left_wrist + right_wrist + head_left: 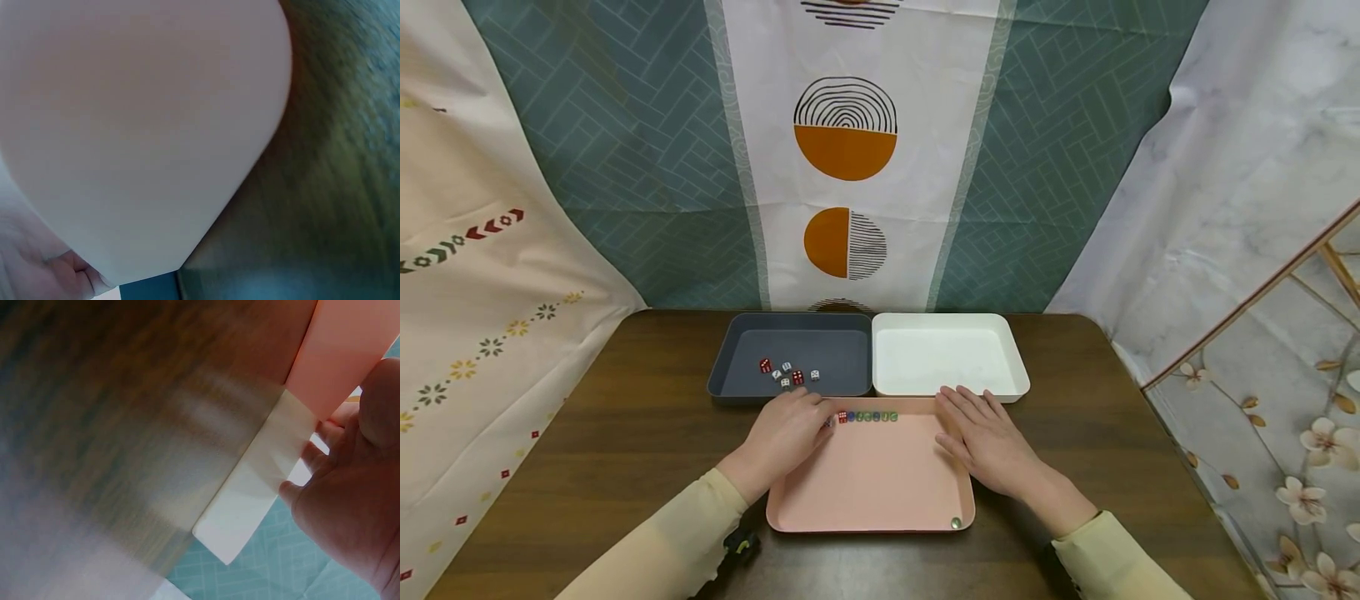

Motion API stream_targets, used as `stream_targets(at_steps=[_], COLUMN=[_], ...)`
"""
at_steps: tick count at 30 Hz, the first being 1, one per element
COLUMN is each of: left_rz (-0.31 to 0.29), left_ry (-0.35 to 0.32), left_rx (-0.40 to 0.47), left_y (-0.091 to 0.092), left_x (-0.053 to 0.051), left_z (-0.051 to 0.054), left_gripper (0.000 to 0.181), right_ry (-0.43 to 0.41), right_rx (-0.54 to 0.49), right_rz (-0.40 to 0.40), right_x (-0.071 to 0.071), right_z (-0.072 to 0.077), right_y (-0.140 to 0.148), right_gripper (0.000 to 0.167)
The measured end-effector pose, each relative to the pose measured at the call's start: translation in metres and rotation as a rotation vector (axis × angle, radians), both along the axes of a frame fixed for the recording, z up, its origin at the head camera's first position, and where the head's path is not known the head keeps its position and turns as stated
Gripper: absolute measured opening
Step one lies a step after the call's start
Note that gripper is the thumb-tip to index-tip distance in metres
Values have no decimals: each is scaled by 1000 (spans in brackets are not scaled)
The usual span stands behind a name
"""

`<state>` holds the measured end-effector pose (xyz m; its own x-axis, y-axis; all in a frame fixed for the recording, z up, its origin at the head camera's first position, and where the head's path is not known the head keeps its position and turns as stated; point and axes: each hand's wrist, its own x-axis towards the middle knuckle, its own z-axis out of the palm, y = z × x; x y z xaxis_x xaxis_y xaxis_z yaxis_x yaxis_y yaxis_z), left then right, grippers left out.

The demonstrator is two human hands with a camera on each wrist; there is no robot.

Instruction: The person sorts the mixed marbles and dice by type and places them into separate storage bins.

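Note:
Inside the pink tray (872,475), a short row runs along its far wall: a red die (842,417), then several small blue and green glass marbles (868,417). My left hand (786,433) is over the tray's far left corner, its curled fingers and thumb around a small pale die (828,423), mostly hidden. My right hand (988,446) lies flat with straight fingers across the tray's far right edge, fingertips over the white tray's near rim. Another marble (956,523) sits in the near right corner. The right wrist view shows the right hand (350,481) by both trays.
A dark grey tray (835,333) stands behind on the left, with several red and white dice (786,367) in it. Beside it is a white tray (951,358). All stand on a brown wooden table (625,450), with hanging cloth (647,150) behind.

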<state>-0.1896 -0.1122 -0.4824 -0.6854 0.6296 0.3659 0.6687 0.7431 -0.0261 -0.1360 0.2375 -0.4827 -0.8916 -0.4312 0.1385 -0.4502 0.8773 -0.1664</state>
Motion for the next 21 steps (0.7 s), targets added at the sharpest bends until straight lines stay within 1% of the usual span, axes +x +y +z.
stream_targets(at_steps=[3,10,17,21], left_rz=[4,15,9,11], left_ry=[-6,-43,-48,-40], left_rx=[3,15,24,25], left_y=[0,0,0,0], left_x=[1,3,4,5], left_z=[1,4,7,11], left_gripper=[21,22,22,20], right_ry=[-1,-3,-15,-11], right_rx=[-5,-7,7,6], right_rz=[3,5,1,4], right_x=[0,0,-1,-1], right_z=[0,0,0,0], right_y=[0,0,1,1], right_gripper=[69,69,70,70])
